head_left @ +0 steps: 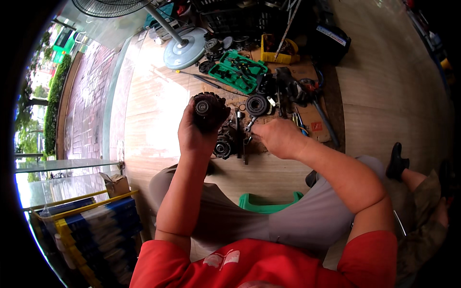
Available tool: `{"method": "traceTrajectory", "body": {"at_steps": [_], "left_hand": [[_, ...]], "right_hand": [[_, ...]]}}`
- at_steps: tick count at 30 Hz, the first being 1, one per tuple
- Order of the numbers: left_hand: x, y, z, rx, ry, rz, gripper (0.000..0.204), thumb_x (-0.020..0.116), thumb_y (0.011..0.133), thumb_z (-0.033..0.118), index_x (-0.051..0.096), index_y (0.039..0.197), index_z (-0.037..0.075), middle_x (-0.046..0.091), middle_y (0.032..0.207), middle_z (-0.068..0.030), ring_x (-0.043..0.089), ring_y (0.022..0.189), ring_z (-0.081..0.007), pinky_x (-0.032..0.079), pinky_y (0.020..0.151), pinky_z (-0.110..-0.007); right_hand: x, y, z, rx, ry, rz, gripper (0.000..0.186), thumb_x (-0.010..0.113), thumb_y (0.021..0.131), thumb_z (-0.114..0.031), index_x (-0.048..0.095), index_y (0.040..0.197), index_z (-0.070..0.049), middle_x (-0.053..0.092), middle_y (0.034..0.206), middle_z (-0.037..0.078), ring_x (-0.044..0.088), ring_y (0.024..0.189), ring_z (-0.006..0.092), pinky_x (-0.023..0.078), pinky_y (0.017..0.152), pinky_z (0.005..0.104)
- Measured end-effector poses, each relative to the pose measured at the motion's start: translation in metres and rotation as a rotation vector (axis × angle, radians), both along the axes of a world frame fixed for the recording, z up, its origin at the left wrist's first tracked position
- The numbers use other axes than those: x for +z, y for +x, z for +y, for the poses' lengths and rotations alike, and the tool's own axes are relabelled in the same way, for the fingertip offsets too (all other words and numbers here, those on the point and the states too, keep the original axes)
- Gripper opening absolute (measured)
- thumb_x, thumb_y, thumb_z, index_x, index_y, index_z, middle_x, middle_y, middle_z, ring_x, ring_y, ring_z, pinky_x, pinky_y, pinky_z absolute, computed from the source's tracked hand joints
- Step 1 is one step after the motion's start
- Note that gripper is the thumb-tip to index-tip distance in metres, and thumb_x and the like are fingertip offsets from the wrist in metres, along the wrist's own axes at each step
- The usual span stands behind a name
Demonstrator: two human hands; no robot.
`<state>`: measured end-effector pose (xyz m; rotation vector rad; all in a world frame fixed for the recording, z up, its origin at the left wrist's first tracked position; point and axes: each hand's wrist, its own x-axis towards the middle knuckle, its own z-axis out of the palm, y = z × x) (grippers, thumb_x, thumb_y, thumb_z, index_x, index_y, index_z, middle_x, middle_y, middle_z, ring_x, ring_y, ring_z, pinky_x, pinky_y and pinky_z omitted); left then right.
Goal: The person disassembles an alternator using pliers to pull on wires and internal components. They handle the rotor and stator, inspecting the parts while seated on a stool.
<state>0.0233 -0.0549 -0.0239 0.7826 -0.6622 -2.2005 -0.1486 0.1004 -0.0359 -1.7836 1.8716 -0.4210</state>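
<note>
My left hand (193,133) is raised left of centre, its fingers wrapped around a dark, greasy round machine part (210,111) with toothed edges and a ring-shaped hub in its face. Over the cardboard to the right, my right hand (279,138) is closed on a shiny wrench (250,124), whose head sticks out past the fingers. Between the hands sits another greasy metal assembly (224,145) with a round hub. A black ringed pulley (257,105) lies just beyond my right hand. A small hammer-like tool (238,118) is beside the assembly.
Farther off lie an open green tool case (238,71), a yellow bin (280,49) of parts and a power tool (307,91) with a cable. A fan base (185,50) stands far left. A green stool (271,203) is between my legs; another person's shoe (397,161) is at right.
</note>
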Motion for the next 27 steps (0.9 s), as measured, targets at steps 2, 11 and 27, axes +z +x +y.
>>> {"method": "traceTrajectory", "body": {"at_steps": [2,11,27], "left_hand": [[-0.001,0.001,0.002,0.000,0.005,-0.018,0.040,0.048,0.102,0.036,0.060,0.125,0.006,0.066,0.121,-0.0148,0.062,0.116,-0.0340,0.048,0.102,-0.056],[-0.004,0.011,-0.015,-0.041,-0.063,0.108,0.039,0.046,0.102,0.035,0.061,0.124,0.006,0.065,0.120,-0.0148,0.060,0.119,-0.0353,0.045,0.106,-0.056],[0.008,0.028,-0.038,0.160,-0.034,0.038,0.043,0.046,0.102,0.033,0.060,0.126,0.000,0.063,0.126,-0.0193,0.056,0.123,-0.0409,0.040,0.111,-0.057]], "right_hand": [[0.000,0.006,0.002,0.044,0.056,0.013,0.014,0.057,0.094,-0.021,0.066,0.096,-0.010,0.072,0.089,0.017,0.070,0.086,0.0375,0.055,0.074,0.0495],[0.003,0.009,0.007,0.071,0.117,0.057,0.014,0.057,0.091,-0.016,0.067,0.101,-0.012,0.072,0.091,0.016,0.070,0.089,0.0356,0.055,0.075,0.0487],[0.011,-0.016,0.020,0.056,0.033,0.129,0.015,0.056,0.089,-0.013,0.068,0.098,-0.013,0.072,0.089,0.014,0.071,0.085,0.0346,0.056,0.073,0.0473]]}}
